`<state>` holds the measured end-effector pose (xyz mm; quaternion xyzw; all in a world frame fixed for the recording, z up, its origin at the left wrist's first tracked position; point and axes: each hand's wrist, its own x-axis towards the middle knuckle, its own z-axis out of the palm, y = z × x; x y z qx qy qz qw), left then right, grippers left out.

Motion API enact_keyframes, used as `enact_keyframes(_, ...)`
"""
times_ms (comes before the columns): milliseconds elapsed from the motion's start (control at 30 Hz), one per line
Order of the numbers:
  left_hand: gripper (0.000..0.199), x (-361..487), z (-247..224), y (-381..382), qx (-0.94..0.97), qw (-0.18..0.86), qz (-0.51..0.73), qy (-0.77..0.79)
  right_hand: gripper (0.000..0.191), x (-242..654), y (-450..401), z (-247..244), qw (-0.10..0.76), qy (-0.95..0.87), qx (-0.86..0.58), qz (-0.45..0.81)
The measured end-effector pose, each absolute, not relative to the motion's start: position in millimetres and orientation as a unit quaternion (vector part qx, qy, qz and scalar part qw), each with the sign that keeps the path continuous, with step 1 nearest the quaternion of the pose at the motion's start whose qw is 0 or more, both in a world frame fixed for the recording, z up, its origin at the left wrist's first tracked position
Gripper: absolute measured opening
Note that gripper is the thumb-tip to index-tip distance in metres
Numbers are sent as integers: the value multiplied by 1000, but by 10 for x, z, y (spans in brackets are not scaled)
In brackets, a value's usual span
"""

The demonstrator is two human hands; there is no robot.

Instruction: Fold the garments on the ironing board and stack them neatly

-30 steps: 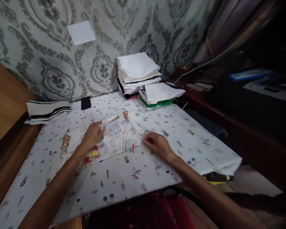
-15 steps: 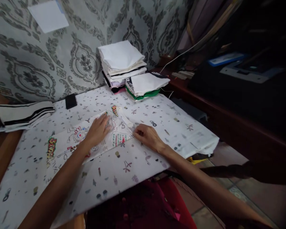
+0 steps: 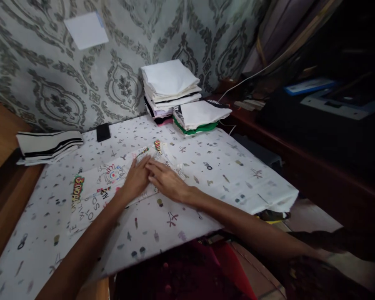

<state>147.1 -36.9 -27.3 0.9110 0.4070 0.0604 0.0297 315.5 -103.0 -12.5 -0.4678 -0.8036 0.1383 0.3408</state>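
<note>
"Printed cloth [image 3: 109, 179], white with drawings and lettering: where does the head view put it?"

"Under my fingers, spread on the patterned table cover [image 3: 237, 171]. Most of what shows lies left of them; a smaller part shows just beyond and to their right."

"What has just changed?"

"Half a second ago my right hand [image 3: 168, 181] was at the cloth's right edge, fingers curled. Now it has come inward, fingers straightened, their tips meeting those of my left hand [image 3: 136, 180], which is on the cloth as before."

"Gripping anything?"

"Neither looks to be; both sets of fingers are extended. How firmly they press, I cannot tell."

"Meaning, for the work?"

"Both hands now seem to share one stretch of cloth, with that right edge unheld. I judge it pressing, not pinching."

"Anything nearby?"

"Well beyond my fingers: a black phone [image 3: 103, 132] leftward, a tall folded stack [image 3: 171, 79] rightward."
</note>
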Motion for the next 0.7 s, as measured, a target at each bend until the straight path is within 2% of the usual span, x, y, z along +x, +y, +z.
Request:
enact_keyframes(100, 51, 1395, -304, -424, 906, 34, 67, 416, 34, 3184, -1052, -219, 315, -806, -493, 82)
enact_keyframes(267, 50, 1335, -364, -421, 898, 43, 107, 424, 14, 3747, -1375, -311, 260, -747, -611, 34)
enact_keyframes(400, 49, 1343, -382, -418, 897, 43, 117, 425, 14, 3906, -1523, -331, 215, -737, -640, 8)
enact_keyframes(600, 48, 1338, -371, -436, 895, 58, 129, 423, 15, 3809, -1438, -362, 221, -732, -644, -12)
enact_keyframes(700, 48, 1343, -360, -438, 895, 59, 126, 424, 16, 3852, -1430, -361, 240, -731, -638, 17)
